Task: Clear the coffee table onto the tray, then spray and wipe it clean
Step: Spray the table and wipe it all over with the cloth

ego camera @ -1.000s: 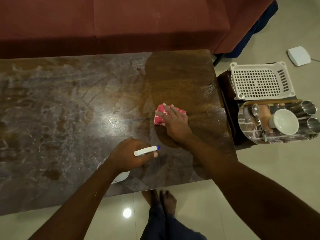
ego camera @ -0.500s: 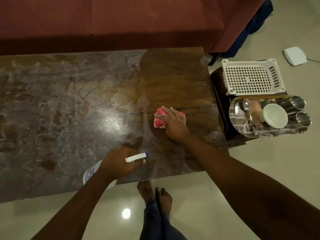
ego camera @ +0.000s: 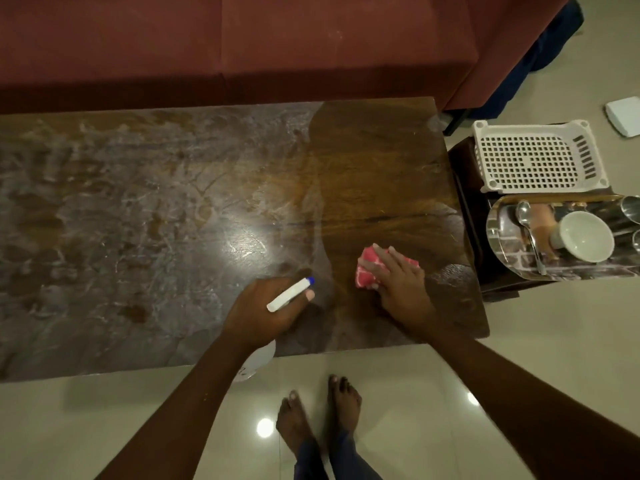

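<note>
Room: tiled floor was glossy and pale, with a dark red sofa right behind the coffee table.
Table top: hard, flat and shiny; most of it looked hazy with greyish streaks, while the right end by the cloth looked darker brown and clearer. Nothing was left on it but the hands and what they held.
Cloth: pink cloth was bunched flat on the right part of the table. Looked soft and floppy, so I'd guess pressing down on it works better than pinching it.
Right hand: right hand lay palm-down on the cloth, fingers spread, pressing not clutching.
Spray bottle: spray bottle sat at the front edge, white head with a blue tip, body mostly hidden under the wrist. Probably light plastic, maybe slick if wet; the neck is the spot to hold.
Left hand: left hand was wrapped closed around that neck.
Tray: shiny metal tray sat on a low stand just beside the table's right end, holding a white cup, a spoon and steel tumblers. Breakables, so easy does it.
Basket: white plastic basket behind the tray, stiff grid.
</note>
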